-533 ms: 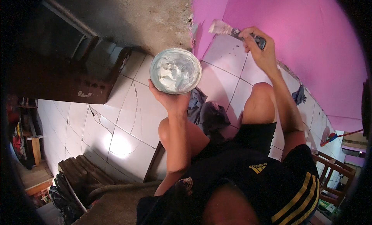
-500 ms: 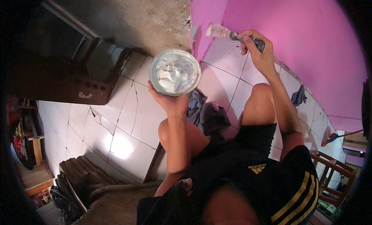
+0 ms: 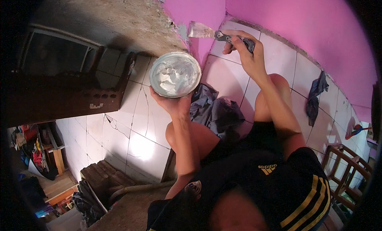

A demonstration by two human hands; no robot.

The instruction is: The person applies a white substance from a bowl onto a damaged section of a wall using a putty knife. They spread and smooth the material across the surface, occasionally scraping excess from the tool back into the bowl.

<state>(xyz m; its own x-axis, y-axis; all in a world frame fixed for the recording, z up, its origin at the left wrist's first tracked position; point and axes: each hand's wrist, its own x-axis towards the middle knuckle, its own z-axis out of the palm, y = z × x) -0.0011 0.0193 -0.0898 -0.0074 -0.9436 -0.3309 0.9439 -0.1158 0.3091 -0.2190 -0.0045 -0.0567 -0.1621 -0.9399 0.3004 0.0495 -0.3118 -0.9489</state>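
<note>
- While its open top faces the camera, a round tub [image 3: 175,75] of white paste sits above and left of the frame's middle, its rim showing as a nearly full ring; its underside is hidden.
- Directly below, the left hand [image 3: 175,105] holds the tub from underneath, part of it showing at the rim's lower left; the fingers under the base are out of sight.
- At the upper middle, the right hand [image 3: 250,57] is closed around the dark handle of a putty knife [image 3: 201,31], whose smeared blade points left; the far side of the grip is hard to make out.
- Blade and tub stand apart, with a gap showing between them; whether the blade touches the pink wall [image 3: 310,32] behind it cannot be told.
- Right of the left forearm, a crumpled grey cloth [image 3: 221,115] lies on the white tiled floor [image 3: 223,71], its lower part running behind the legs.
- Tiles stretch from the right forearm to a dark rag [image 3: 316,95] at the right, and from the left forearm to a brown cabinet [image 3: 67,97] at the left.
- Near the upper middle, a rough cement wall [image 3: 115,16] meets the pink one along a chipped edge.
- A wooden frame [image 3: 346,171] at the lower right fades into the dark fisheye rim.
- Filling the lower middle, a dark shirt [image 3: 238,175] hides the floor beneath.
</note>
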